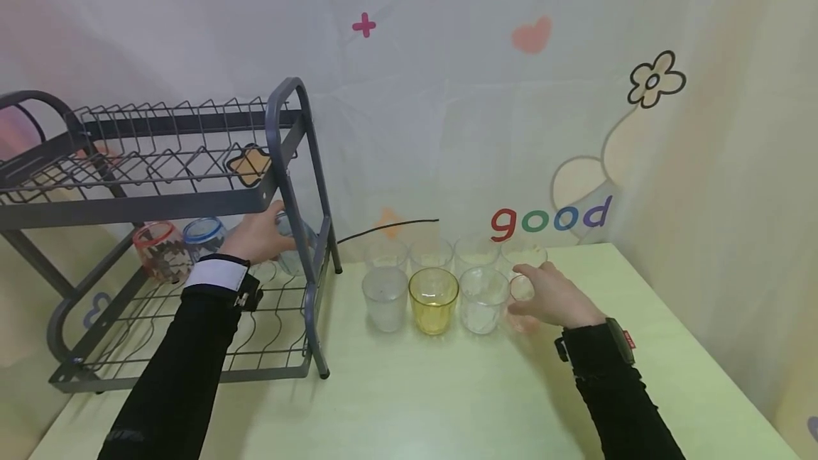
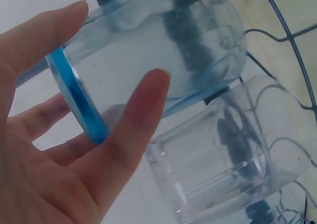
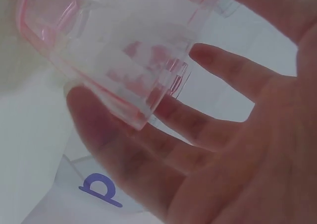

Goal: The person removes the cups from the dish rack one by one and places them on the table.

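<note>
My left hand (image 1: 258, 236) reaches into the lower shelf of a grey wire dish rack (image 1: 192, 346). Its thumb and fingers hold a clear glass with a blue rim (image 2: 148, 60), rim toward the palm; this glass (image 1: 295, 241) is just behind the rack's front post. A second clear glass (image 2: 218, 159) lies right beside it on the wires. My right hand (image 1: 549, 297) is at the right end of the row of cups, fingers spread and fairly straight beside a pink-tinted cup (image 1: 522, 295). The pink cup (image 3: 119, 50) fills the right wrist view, the thumb well away from it.
On the pale green table stand a frosted cup (image 1: 385, 297), a yellow cup (image 1: 433, 298) and a clear cup (image 1: 483, 298), with several clear cups behind them. A red-rimmed glass (image 1: 160, 250) and another blue-rimmed glass (image 1: 203, 233) sit deeper in the rack. A black cable (image 1: 390, 227) runs along the wall.
</note>
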Demonstrator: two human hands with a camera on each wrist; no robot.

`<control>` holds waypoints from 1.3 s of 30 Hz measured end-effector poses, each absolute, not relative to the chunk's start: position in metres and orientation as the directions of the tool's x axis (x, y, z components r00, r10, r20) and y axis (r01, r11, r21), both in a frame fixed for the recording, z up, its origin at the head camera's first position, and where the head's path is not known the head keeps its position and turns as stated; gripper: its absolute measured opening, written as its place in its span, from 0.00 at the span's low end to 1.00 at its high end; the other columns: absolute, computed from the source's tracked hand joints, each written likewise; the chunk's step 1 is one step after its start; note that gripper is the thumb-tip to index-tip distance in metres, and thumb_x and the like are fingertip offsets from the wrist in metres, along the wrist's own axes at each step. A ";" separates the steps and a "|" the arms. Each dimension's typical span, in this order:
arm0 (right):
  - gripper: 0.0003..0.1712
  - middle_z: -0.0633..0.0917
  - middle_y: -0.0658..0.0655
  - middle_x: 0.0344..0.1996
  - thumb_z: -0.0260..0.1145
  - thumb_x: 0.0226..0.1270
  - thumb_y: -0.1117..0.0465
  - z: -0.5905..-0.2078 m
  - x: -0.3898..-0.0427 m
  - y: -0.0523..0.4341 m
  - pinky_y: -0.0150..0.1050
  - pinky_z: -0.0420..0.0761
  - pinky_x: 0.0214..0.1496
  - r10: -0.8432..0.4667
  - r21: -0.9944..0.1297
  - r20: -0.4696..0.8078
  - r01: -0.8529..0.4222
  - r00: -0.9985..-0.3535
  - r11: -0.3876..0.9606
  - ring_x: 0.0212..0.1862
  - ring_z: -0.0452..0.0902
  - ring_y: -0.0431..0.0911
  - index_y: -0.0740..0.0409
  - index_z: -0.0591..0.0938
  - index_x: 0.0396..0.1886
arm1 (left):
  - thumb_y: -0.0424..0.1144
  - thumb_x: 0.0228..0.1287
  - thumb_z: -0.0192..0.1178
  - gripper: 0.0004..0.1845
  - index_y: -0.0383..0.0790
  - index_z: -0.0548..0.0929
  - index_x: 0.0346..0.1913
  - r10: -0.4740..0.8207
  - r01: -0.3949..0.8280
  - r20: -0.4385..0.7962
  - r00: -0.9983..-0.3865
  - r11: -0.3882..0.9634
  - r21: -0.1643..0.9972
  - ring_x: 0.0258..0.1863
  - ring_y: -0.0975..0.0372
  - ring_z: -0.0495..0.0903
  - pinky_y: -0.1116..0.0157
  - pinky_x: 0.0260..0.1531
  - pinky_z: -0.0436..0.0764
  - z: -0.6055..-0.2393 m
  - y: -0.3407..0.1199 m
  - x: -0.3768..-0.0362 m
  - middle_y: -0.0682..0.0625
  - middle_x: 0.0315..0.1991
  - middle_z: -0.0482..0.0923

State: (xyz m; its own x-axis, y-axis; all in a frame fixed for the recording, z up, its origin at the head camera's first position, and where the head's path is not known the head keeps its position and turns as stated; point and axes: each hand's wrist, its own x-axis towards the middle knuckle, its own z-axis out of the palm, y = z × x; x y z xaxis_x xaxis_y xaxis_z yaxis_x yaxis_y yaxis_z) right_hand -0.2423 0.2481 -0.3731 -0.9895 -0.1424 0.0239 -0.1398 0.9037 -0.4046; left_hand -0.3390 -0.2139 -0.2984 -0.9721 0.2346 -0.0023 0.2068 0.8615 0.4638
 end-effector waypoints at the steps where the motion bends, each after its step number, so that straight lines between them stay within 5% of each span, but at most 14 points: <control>1: 0.43 0.73 0.74 0.54 0.75 0.56 0.52 -0.372 -0.241 0.249 0.62 0.78 0.50 -0.137 -0.409 0.019 -0.132 -0.990 0.903 0.51 0.73 0.63 0.64 0.69 0.68 | 0.44 0.63 0.63 0.43 0.35 0.53 0.75 0.238 0.215 0.009 -0.971 0.862 0.459 0.31 0.54 0.84 0.55 0.33 0.80 -0.298 -0.214 -0.337 0.30 0.53 0.76; 8: 0.63 0.56 0.79 0.66 0.77 0.52 0.43 -0.361 -0.228 0.255 0.73 0.73 0.46 -0.109 -0.428 0.019 -0.106 -0.994 0.898 0.62 0.58 0.77 0.56 0.50 0.78 | 0.47 0.63 0.64 0.40 0.32 0.62 0.72 0.246 0.274 0.119 -0.962 0.857 0.437 0.56 0.40 0.73 0.42 0.51 0.74 -0.296 -0.217 -0.318 0.27 0.63 0.68; 13: 0.70 0.48 0.79 0.70 0.77 0.49 0.39 -0.351 -0.221 0.256 0.75 0.71 0.47 -0.091 -0.442 0.056 -0.106 -0.994 0.891 0.65 0.49 0.80 0.54 0.42 0.79 | 0.53 0.63 0.65 0.42 0.30 0.63 0.71 0.227 0.295 0.196 -0.954 0.829 0.475 0.63 0.38 0.66 0.40 0.56 0.70 -0.297 -0.220 -0.301 0.30 0.65 0.66; 21: 0.69 0.51 0.75 0.70 0.77 0.54 0.45 -0.345 -0.218 0.247 0.72 0.68 0.55 -0.169 -0.536 0.146 -0.222 -0.975 0.815 0.67 0.54 0.73 0.45 0.36 0.79 | 0.59 0.62 0.64 0.44 0.35 0.63 0.72 0.147 0.281 0.272 -0.951 0.775 0.566 0.62 0.37 0.67 0.36 0.52 0.70 -0.308 -0.233 -0.269 0.31 0.66 0.65; 29: 0.65 0.53 0.72 0.72 0.76 0.56 0.49 -0.331 -0.206 0.230 0.69 0.68 0.58 -0.226 -0.542 0.199 -0.299 -0.954 0.786 0.68 0.58 0.70 0.47 0.40 0.80 | 0.63 0.61 0.62 0.49 0.39 0.55 0.76 0.025 0.200 0.252 -0.967 0.686 0.700 0.66 0.33 0.59 0.33 0.56 0.64 -0.328 -0.247 -0.237 0.28 0.71 0.55; 36: 0.61 0.54 0.66 0.73 0.74 0.58 0.46 -0.327 -0.204 0.222 0.68 0.63 0.63 -0.279 -0.571 0.202 -0.345 -0.939 0.745 0.71 0.55 0.65 0.44 0.43 0.80 | 0.62 0.62 0.62 0.49 0.43 0.52 0.77 -0.045 0.140 0.197 -0.979 0.553 0.822 0.56 0.40 0.76 0.36 0.57 0.65 -0.342 -0.263 -0.221 0.30 0.69 0.59; 39: 0.59 0.55 0.63 0.74 0.74 0.58 0.46 -0.329 -0.202 0.217 0.67 0.61 0.65 -0.282 -0.601 0.215 -0.354 -0.935 0.716 0.72 0.54 0.62 0.43 0.46 0.80 | 0.58 0.63 0.63 0.46 0.43 0.53 0.76 -0.019 0.168 0.200 -0.980 0.469 0.867 0.48 0.51 0.83 0.46 0.57 0.74 -0.343 -0.260 -0.217 0.33 0.67 0.63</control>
